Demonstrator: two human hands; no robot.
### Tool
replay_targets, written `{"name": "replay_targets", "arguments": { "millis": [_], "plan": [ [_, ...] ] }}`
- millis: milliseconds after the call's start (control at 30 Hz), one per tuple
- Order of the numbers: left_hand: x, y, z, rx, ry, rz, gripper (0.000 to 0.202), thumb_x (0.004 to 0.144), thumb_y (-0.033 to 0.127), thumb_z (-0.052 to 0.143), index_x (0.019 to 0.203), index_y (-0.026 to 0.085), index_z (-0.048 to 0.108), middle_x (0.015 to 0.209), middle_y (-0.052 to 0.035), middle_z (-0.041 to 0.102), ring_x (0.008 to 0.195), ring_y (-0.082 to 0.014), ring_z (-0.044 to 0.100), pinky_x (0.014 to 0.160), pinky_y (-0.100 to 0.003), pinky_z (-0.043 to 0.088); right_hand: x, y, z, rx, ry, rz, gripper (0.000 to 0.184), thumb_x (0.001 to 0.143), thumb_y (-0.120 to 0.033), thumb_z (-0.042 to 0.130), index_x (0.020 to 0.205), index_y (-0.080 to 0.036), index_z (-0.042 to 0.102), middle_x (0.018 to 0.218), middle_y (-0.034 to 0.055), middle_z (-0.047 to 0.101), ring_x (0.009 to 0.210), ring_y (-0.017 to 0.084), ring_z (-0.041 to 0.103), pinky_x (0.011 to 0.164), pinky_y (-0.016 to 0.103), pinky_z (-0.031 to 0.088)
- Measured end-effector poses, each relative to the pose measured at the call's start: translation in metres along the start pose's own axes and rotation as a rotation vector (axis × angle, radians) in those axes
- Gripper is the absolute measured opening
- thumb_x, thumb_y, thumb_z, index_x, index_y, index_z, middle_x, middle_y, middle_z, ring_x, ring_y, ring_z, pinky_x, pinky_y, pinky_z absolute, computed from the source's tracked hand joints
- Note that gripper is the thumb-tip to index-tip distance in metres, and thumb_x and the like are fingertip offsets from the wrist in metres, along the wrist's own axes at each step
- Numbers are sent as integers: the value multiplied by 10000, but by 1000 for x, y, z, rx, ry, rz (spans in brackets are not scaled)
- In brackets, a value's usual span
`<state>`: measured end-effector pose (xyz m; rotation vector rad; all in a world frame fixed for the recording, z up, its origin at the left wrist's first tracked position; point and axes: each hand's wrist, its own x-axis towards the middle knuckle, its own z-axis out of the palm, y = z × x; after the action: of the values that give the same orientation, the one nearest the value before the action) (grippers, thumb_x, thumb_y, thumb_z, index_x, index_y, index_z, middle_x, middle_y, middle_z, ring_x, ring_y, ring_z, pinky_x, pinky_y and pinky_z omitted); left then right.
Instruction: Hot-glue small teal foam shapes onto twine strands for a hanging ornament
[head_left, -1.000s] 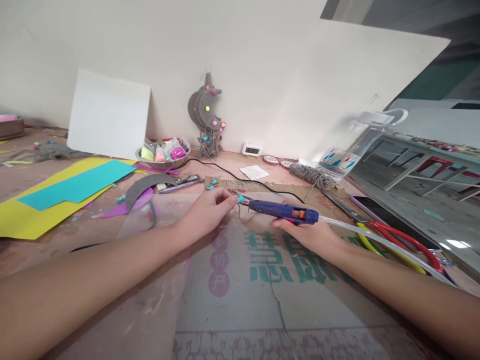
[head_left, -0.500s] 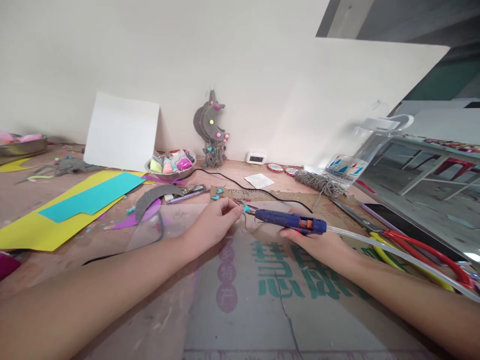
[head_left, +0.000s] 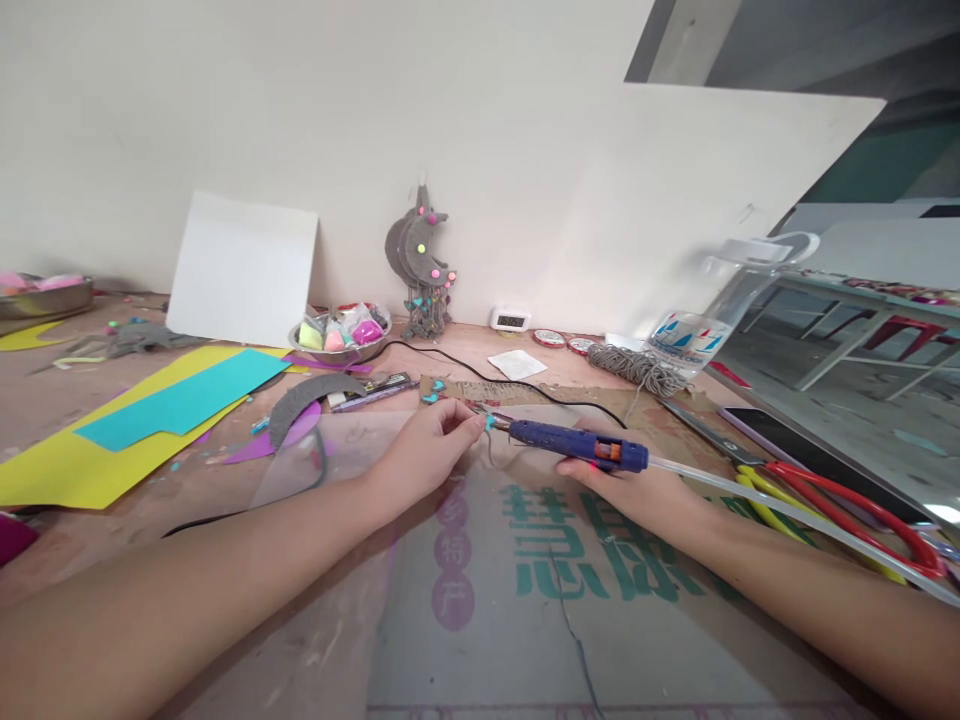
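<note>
My right hand (head_left: 630,490) is closed around a blue hot glue gun (head_left: 570,442), with a long clear glue stick (head_left: 720,483) trailing out of its back end. The gun's nozzle points left at a small turquoise piece (head_left: 491,422) pinched in my left hand (head_left: 442,440). A grey cord (head_left: 490,455) dangles from that piece. Whether the nozzle touches it I cannot tell. Just behind my left fingers lie a few turquoise bits (head_left: 433,390) on cardboard. Under both hands is a printed cardboard sheet (head_left: 465,660) with clear plastic over it.
Scissors (head_left: 855,500) and a phone (head_left: 817,455) lie at the right, near grey yarn (head_left: 637,368) and a clear jug (head_left: 697,325). Turquoise sheet (head_left: 184,398) on yellow sheet (head_left: 67,470) is at the left. A black cable (head_left: 480,370) crosses behind my hands. A moon ornament (head_left: 421,250) hangs on the wall.
Almost nothing differs. The view has shifted very slightly; both hands keep the glue gun and the turquoise piece together in the same place.
</note>
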<state>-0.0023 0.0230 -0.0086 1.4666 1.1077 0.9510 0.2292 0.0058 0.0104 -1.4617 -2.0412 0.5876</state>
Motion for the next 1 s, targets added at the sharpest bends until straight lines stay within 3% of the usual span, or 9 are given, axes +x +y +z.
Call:
{"name": "replay_targets", "arguments": {
  "millis": [100,267,367,467,633,767,900,1000],
  "plan": [
    [1,1,0,-2,15,11,303,817,477,500,726,193,443,519,55,421,428,-77,370,389,-188,300,-1,-2,-2,-66,26,-62,272,747,-478,598,710,-212,550,613,-23,546,574,150,518,520,258,392],
    [3,1,0,-6,76,20,290,817,453,501,717,186,450,555,53,414,429,-67,371,386,-183,301,4,3,-8,-14,114,-6,271,776,-482,571,865,-227,593,767,21,643,690,202,597,609,304,457],
    [3,1,0,-21,73,10,286,817,461,496,733,192,447,555,51,423,425,-73,377,381,-187,294,13,3,-19,2,192,-35,302,840,-482,475,778,-216,603,781,36,650,722,200,604,643,308,463],
    [3,0,0,-40,46,16,277,821,456,493,746,194,444,540,49,429,430,-82,387,389,-195,290,28,1,-34,42,201,-51,378,863,-491,427,714,-200,617,796,57,667,778,204,615,652,293,471],
    [3,-1,0,-39,31,33,278,826,453,489,753,189,448,544,50,431,439,-78,370,407,-201,286,72,17,-50,0,200,34,390,814,-526,499,819,-174,664,878,80,702,827,218,641,656,286,487],
    [3,0,2,-18,50,26,269,823,446,497,763,188,456,549,50,445,451,-79,380,422,-205,285,119,45,-45,-179,198,152,396,754,-505,576,947,-172,668,877,65,702,762,208,632,610,278,468],
    [3,2,2,16,65,21,280,824,452,492,739,188,457,532,55,437,443,-76,372,427,-207,277,153,68,-29,-227,184,184,364,722,-453,617,866,-125,680,779,91,694,710,225,627,601,296,463],
    [3,2,1,28,66,28,284,826,453,487,729,188,459,536,53,447,447,-77,386,440,-208,291,163,79,-21,-252,164,167,355,711,-450,628,827,-119,677,794,108,698,753,243,630,652,313,470]
  ]
}}
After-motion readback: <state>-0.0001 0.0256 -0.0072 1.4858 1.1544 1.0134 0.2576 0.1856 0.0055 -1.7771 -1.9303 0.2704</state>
